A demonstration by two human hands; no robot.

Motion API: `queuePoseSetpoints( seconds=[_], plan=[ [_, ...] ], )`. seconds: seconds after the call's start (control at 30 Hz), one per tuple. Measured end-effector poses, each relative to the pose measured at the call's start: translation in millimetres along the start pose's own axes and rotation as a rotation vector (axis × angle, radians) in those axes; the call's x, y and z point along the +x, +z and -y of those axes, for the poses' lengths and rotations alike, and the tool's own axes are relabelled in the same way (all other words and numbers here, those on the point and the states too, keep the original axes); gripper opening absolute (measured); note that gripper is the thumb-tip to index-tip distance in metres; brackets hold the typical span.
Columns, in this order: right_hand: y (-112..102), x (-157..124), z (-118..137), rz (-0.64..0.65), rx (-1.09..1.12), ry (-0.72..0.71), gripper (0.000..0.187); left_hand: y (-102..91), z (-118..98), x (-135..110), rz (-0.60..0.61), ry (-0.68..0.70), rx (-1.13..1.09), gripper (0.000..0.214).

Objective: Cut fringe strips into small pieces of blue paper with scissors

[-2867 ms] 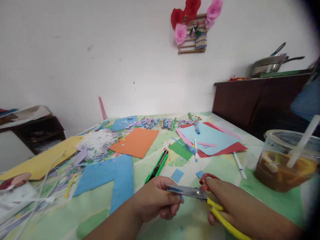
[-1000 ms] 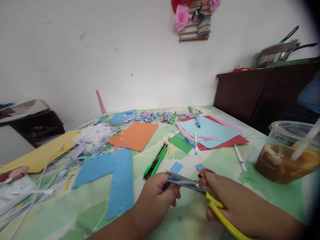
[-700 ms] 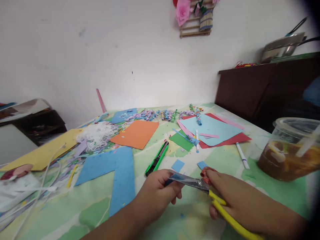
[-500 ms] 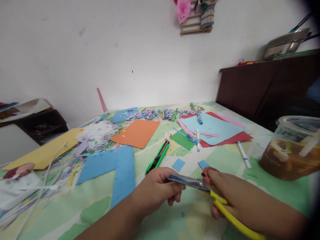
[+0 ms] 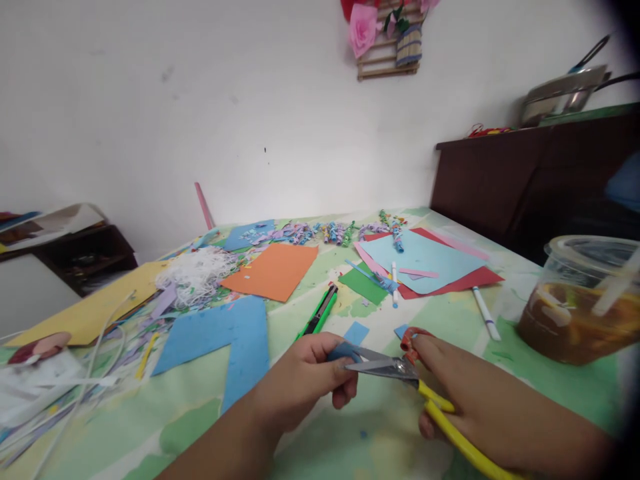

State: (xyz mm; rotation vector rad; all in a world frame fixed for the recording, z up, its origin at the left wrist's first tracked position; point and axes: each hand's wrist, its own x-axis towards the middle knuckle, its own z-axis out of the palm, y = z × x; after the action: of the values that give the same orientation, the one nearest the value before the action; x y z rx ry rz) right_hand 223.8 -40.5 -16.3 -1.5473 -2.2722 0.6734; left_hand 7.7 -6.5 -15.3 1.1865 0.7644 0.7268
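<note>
My left hand (image 5: 305, 380) is closed in a pinch on a small blue paper piece (image 5: 344, 351), held just above the table. My right hand (image 5: 467, 400) grips yellow-handled scissors (image 5: 400, 370) with a red loop near the thumb. The scissor blades point left, slightly apart, with their tips at the blue piece between my left fingers. Both hands hover over the near middle of the table.
Green utility knife (image 5: 320, 313) and two small blue paper squares (image 5: 356, 332) lie just beyond my hands. Blue L-shaped sheet (image 5: 225, 340), orange sheet (image 5: 273, 270), light-blue and red sheets (image 5: 425, 263), white markers (image 5: 483, 312), paper shreds (image 5: 195, 273). A plastic cup of brown drink (image 5: 580, 300) stands at right.
The scissor blades have opened slightly and drawn back toward me. The blue piece in my left fingers now shows above the blades. The view tilted down a little.
</note>
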Motion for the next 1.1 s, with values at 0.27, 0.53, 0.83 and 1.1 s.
queuePoseSetpoints(
  seconds=[0.27,0.53,0.83,1.1],
  plan=[
    [0.9,1.1,-0.2,-0.003,0.008,0.038,0.041,9.3,-2.8,-1.3,-0.191,0.073,0.292,0.012],
    [1.3,2.1,4.4,0.004,0.022,-0.010,0.043,11.1,-2.6,-7.1,-0.160,0.169,0.478,0.014],
    [1.4,-0.6,3.6,0.016,-0.028,-0.005,0.042,12.3,-2.4,-9.2,-0.190,0.178,0.507,0.010],
    [3.6,1.6,5.9,0.019,-0.005,-0.016,0.037,10.2,1.3,-8.8,-0.219,0.220,0.623,0.012]
  ],
)
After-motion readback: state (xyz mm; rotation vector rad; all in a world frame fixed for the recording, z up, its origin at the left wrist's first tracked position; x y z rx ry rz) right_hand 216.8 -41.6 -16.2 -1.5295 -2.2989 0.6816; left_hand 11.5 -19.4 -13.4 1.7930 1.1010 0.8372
